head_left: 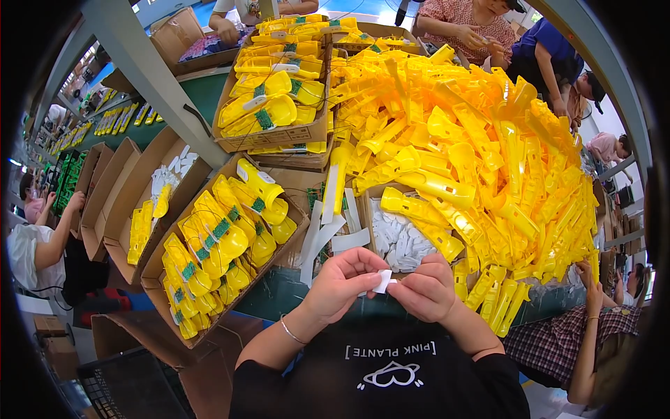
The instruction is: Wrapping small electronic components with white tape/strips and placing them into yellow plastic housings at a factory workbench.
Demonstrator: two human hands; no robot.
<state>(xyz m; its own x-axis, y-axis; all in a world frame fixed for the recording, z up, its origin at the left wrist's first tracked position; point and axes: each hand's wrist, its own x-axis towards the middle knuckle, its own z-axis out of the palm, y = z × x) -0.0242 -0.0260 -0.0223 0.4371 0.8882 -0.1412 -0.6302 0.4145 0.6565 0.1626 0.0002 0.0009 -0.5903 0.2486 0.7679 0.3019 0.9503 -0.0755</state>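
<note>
Close in front of my chest, my left hand (343, 281) pinches a small white piece (382, 281) between thumb and fingers. My right hand (427, 288) is closed, its thumb and fingertips at the right edge of that same piece. Whether the piece is plastic or a sticker is too small to tell. Just beyond the hands, a box of small white plastic parts (399, 237) stands beside white strips (322, 241) and a yellow shell with a white strip (338, 174).
A tall heap of yellow plastic shells (481, 160) covers the table's right. Cartons hold yellow shells with green circuit boards (216, 244), stacked ahead (276, 105) too. Left, a carton (129, 216) holds white parts and yellow shells. A metal post (150, 77) rises there. Co-workers sit around.
</note>
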